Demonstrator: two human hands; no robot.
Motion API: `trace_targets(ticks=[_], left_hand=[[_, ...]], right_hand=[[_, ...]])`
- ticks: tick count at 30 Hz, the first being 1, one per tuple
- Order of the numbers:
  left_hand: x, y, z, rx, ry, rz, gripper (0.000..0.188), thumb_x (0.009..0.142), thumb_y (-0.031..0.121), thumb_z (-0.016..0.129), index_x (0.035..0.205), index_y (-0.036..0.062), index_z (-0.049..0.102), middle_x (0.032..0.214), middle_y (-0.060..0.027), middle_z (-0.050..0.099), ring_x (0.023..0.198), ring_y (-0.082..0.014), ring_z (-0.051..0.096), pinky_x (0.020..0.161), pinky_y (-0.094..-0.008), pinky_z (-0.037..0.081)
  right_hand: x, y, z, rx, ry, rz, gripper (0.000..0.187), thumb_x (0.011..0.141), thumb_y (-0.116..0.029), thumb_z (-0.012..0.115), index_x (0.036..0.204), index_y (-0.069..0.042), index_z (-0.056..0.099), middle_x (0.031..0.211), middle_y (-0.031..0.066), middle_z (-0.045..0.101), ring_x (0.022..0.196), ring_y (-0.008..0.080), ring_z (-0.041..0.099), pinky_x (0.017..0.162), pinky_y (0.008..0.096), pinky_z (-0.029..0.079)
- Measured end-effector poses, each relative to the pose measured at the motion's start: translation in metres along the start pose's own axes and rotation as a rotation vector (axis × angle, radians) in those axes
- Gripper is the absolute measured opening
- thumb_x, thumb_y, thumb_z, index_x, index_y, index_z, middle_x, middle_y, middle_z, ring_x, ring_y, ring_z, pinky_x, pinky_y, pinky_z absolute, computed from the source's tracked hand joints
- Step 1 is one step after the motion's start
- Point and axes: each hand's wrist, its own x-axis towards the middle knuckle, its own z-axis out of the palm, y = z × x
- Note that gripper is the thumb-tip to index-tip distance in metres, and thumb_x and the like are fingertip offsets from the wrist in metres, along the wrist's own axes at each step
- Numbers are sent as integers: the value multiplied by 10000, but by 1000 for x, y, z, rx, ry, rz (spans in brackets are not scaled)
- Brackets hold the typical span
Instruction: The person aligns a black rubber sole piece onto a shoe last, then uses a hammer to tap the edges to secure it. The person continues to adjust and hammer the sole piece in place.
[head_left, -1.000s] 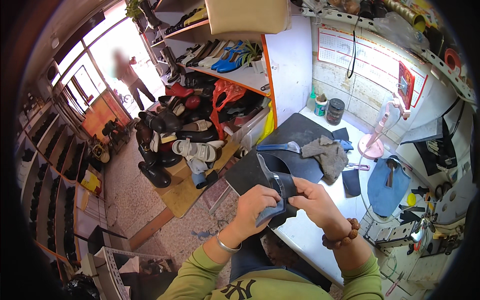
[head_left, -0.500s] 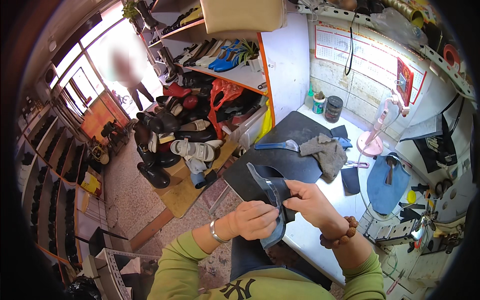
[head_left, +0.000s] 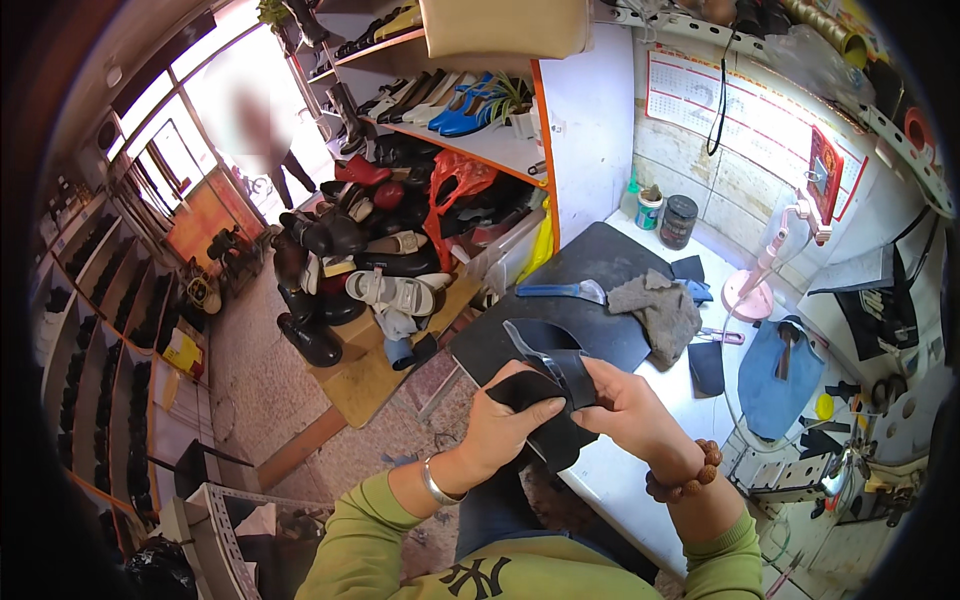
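My left hand [head_left: 500, 418] and my right hand [head_left: 622, 402] are both closed on a curved black leather piece [head_left: 561, 436], held above the table's near edge. Its upper part [head_left: 541, 336] bends away from me and catches a shiny highlight. Folds and fingers hide some of its shape. Just beyond it lies a black mat [head_left: 592, 246], with a blue-handled tool [head_left: 550, 291] and a crumpled grey cloth [head_left: 664, 318] on it. Right of my right hand, a small dark patch of material [head_left: 706, 369] rests on the white table [head_left: 640, 480].
Shoes are heaped at left [head_left: 390, 262], below shelves of more shoes. Two small containers, including a dark jar [head_left: 678, 221], stand at the table's back. A pink lamp base [head_left: 748, 292] and a blue material piece [head_left: 778, 380] lie to the right. A blurred person [head_left: 290, 180] stands by the doorway.
My left hand has turned over, thumb now on top, and the leather piece has been folded so its dark side faces me instead of the bluish side. The view has shifted slightly.
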Motion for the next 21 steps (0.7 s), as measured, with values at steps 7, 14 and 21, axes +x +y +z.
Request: trace_targets(ticks=[7,14,21], left_hand=[[2,6,8,-252,75,-197,202,779,-15,741,897,33,584,879,-29,610,815,-120,594,768,-266,483],[-1,6,14,-346,148,-232,226,775,-37,731,925,41,582,879,-20,626,821,-119,605,779,-270,504],[-6,5,19,-412,222,-210,189,815,16,730,936,49,587,889,-12,616,814,-102,596,761,-255,507]], right_hand=[[1,5,-1,-115,27,-32,453,792,25,603,1238,-4,531,878,49,610,771,77,521,680,255,466],[-2,7,2,-283,86,-109,464,781,2,611,1234,23,516,888,157,609,719,169,558,674,296,487],[-3,7,8,-399,108,-115,582,760,-19,637,1309,60,464,943,221,628,760,259,632,720,318,509]])
